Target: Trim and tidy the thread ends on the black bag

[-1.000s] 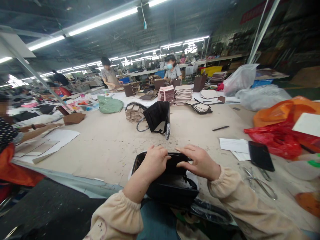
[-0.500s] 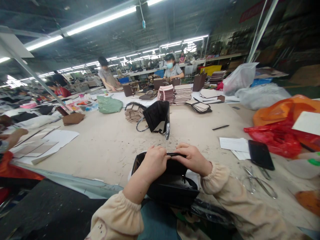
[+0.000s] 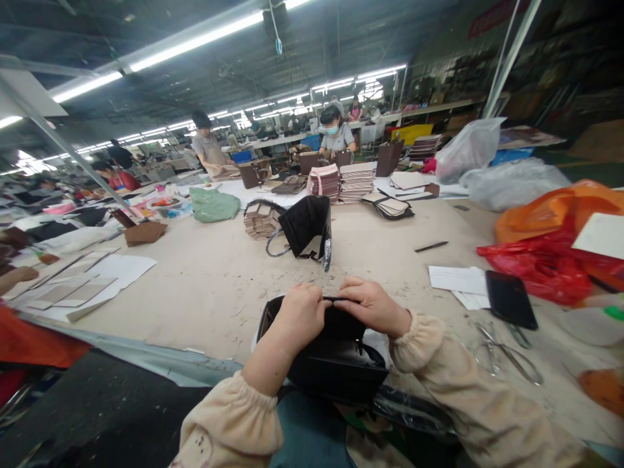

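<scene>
A black handbag [image 3: 336,383] stands open at the table's near edge, its mouth facing up toward me. My left hand [image 3: 303,315] pinches the bag's far rim, thumb and fingers closed on the edge. Close beside it, my right hand [image 3: 373,304] grips the same rim a little to the right. Inside the bag a dark lining and a small metal piece show. A plastic-wrapped handle [image 3: 414,406] lies at the bag's near right side. Farther off, a second black bag [image 3: 308,227] with wrapped handles rests tilted on the table.
Scissors [image 3: 509,354], a black phone [image 3: 511,300] and white papers [image 3: 458,279] lie to the right, near red and orange plastic bags [image 3: 541,266]. A pen [image 3: 431,247] lies beyond. Stacked panels [image 3: 358,183] stand at the back. At left, a co-worker's hand [image 3: 19,278] is near flat panels [image 3: 73,289].
Both my hands stay on the bag's rim, with only slight finger movement. At the left, the co-worker's hand has drawn back toward the picture's edge.
</scene>
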The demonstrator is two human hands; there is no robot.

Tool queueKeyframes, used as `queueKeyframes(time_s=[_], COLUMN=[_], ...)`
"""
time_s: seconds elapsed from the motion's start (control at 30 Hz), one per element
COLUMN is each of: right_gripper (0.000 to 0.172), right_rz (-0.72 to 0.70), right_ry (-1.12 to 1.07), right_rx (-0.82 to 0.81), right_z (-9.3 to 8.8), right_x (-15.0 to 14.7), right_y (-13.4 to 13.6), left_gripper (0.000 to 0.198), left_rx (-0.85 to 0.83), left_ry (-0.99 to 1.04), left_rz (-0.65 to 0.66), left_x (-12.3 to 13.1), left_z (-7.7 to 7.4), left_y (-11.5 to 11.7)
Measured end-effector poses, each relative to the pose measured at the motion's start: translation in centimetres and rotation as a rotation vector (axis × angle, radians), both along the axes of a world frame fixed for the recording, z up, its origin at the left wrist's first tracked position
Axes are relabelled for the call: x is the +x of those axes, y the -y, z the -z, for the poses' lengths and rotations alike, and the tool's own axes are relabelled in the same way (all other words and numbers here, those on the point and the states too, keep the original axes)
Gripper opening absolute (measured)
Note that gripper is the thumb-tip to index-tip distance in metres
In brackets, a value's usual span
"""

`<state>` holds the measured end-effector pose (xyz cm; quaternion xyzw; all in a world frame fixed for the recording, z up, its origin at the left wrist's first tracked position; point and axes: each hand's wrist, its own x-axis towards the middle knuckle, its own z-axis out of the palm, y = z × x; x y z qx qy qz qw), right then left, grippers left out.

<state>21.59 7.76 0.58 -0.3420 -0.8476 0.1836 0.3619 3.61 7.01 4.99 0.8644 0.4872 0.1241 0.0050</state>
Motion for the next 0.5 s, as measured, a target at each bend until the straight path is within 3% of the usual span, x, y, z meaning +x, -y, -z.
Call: queueKeyframes(time_s=[0.5], right_gripper=[0.023], right_rz=[-0.078], right_ry=[-0.108], right_rx=[-0.166], right_z=[-0.05], right_x=[0.29], right_y=[-0.25], left_gripper=[0.021], left_rx=[0.007], left_ry=[0.018], left_rz=[-0.017], left_x=[0.16], left_z=[0.00], left_y=[-0.24])
